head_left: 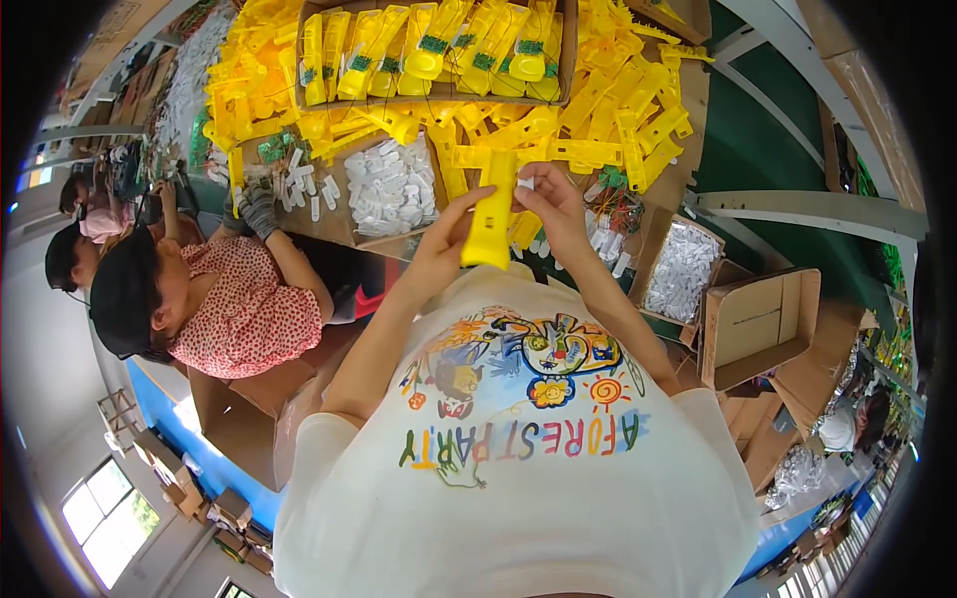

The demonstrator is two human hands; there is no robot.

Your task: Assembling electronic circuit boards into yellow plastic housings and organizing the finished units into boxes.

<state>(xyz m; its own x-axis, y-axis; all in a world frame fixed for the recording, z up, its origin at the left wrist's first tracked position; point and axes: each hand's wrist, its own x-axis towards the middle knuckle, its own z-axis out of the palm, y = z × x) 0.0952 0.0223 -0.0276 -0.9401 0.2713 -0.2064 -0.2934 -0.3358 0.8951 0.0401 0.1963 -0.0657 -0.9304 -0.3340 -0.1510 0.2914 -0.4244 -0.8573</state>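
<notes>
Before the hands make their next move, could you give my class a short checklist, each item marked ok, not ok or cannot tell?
1. Left hand gripping the yellow casing: ok.
2. Right hand holding the small white piece: ok, it appears pinched between thumb and finger.
3. Casing's far side fit to inspect: cannot tell, it faces away from the camera.
4. White parts in the box nearby: ok, heaped.
5. Surroundings free of loose parts: not ok, loose yellow casings lie piled up.
6. Co-worker's gloved hand apart from both hands: ok, off to the left.
</notes>
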